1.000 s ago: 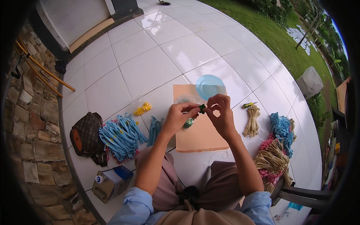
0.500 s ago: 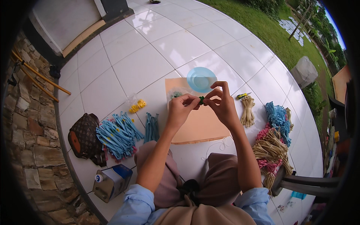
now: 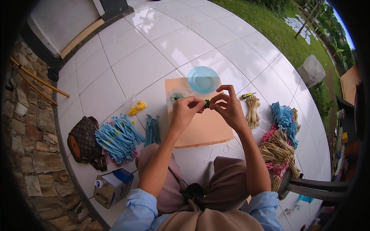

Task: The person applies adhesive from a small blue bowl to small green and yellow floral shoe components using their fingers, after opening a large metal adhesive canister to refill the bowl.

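Observation:
A small dark green piece [image 3: 207, 103], too small to make out its kind, is pinched between my two hands above a peach-coloured board [image 3: 204, 129]. My left hand [image 3: 187, 109] closes on its left side with thumb and forefinger. My right hand [image 3: 227, 106] grips its right side, with one finger raised and bent. Beside my left hand lies a clear plastic bag [image 3: 178, 95] with green pieces inside. A light blue plate [image 3: 203, 80] rests at the board's far edge. Thin white string [image 3: 221, 147] trails off the near edge.
Blue cord bundles [image 3: 119, 138], yellow pieces [image 3: 137, 107], a brown patterned bag [image 3: 83, 138] and a metal can [image 3: 112, 188] lie left. On the right are a beige cord bundle [image 3: 253, 111], a yellow-green screwdriver [image 3: 248, 96], and a pile of beige, pink and blue cords [image 3: 279, 144].
The view has shifted slightly, so the surroundings sit a little further left. Both hands keep their pinch on the green piece, nearly unmoved.

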`<state>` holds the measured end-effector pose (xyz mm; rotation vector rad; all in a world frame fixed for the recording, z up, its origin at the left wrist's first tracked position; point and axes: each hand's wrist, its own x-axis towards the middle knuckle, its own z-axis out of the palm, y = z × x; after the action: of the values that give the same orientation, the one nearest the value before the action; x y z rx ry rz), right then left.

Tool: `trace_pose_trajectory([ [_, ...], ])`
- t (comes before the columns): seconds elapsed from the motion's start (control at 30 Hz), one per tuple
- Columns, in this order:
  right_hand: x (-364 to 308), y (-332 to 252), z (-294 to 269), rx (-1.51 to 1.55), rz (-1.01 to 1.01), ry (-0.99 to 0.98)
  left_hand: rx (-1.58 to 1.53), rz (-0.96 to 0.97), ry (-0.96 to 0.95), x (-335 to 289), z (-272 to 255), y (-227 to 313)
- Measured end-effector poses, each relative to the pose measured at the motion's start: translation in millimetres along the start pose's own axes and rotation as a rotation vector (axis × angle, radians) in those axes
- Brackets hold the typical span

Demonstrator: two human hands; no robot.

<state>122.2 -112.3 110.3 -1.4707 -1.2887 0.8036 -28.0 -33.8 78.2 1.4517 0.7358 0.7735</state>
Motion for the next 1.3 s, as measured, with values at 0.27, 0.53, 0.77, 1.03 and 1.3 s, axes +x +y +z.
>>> trace_pose_trajectory([
  [0.27,2.9,19.9,-2.5,0.352,0.044,-0.012,-0.110,-0.010,-0.060,3.2,-0.7,-6.3],
  [0.53,3.5,29.7,9.2,0.447,0.133,0.185,0.060,0.009,0.049,6.3,15.6,-3.9],
  [0.77,1.8,25.4,8.4,0.312,0.127,0.268,0.061,0.061,-0.004,7.1,16.7,-5.9],
  [1.03,3.8,27.0,-2.9,0.434,0.138,0.162,-0.073,-0.091,-0.060,10.8,1.7,-13.5],
  [1.3,-0.4,87.4,-5.0,-0.491,0.075,0.066,0.106,-0.090,0.021,12.6,-5.7,-14.4],
])
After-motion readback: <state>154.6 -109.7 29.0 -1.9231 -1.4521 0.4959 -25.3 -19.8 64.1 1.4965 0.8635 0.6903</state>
